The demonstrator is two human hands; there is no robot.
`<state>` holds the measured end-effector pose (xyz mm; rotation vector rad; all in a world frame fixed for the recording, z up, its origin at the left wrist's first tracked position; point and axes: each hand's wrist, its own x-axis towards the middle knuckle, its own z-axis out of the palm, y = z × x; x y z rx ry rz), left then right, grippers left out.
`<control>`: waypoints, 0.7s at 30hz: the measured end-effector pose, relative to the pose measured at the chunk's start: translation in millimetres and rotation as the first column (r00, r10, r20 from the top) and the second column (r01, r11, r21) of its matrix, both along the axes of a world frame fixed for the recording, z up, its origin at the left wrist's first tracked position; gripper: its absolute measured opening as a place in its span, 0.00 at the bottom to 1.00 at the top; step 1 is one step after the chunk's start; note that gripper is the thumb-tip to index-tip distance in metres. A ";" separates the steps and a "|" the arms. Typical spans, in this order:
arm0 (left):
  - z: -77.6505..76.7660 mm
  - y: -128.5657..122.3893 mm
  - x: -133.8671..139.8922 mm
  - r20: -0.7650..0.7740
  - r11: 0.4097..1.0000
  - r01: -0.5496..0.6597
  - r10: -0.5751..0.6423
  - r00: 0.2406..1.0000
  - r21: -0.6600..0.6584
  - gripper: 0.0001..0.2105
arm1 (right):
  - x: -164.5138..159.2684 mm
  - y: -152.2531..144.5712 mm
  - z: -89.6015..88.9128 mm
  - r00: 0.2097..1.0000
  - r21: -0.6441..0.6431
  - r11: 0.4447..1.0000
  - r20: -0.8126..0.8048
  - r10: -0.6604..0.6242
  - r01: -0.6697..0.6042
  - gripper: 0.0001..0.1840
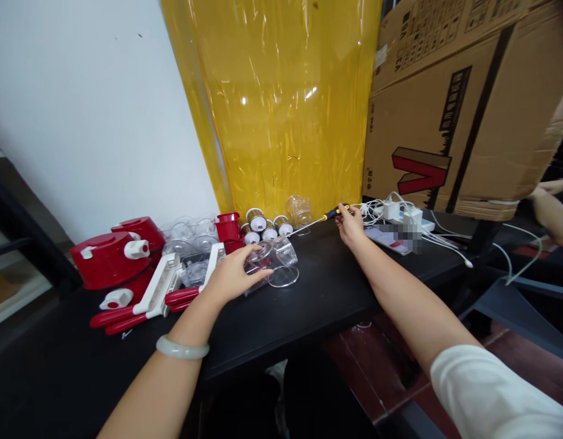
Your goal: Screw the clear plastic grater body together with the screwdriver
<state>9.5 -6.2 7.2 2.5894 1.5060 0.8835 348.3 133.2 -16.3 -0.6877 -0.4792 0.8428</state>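
Note:
My right hand [349,227] grips a screwdriver [335,212] by its black-and-yellow handle. The long metal shaft points left, its tip close to a clear plastic piece [286,251]. Curled around another part of the clear plastic is my left hand [233,273], thumb and fingers on either side of it; the exact shape of what it holds is hard to make out. A clear round rim [284,277] rests on the black table beside the thumb. Just behind stand several short cylinders [269,230] with gold sides and white ends, and a red plastic box [228,227].
On the left are red drums [108,259] with white knobs, white frames with red handles [160,286], and stacked clear plastic cups [203,227]. A phone [386,239], white chargers and cables [412,214] lie at right. A large cardboard box [446,122] and another person's arm [555,213] are beyond.

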 end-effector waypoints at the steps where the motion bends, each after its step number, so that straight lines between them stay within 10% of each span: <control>1: 0.2 -0.3 0.3 0.001 1.000 0.001 -0.001 1.000 -0.001 0.31 | 0.7 0.1 -0.4 1.000 0.014 1.000 -0.002 0.009 -0.009 0.18; 7: 1.9 -2.5 2.2 0.003 1.000 0.001 -0.001 1.000 -0.003 0.29 | 4.0 1.2 -2.2 0.993 0.055 0.992 -0.030 0.112 -0.110 0.08; 21: 0.5 -0.4 0.7 0.001 1.000 0.001 -0.001 1.000 -0.009 0.31 | 5.2 12.7 -11.2 0.991 0.064 0.998 0.132 -0.032 0.024 0.26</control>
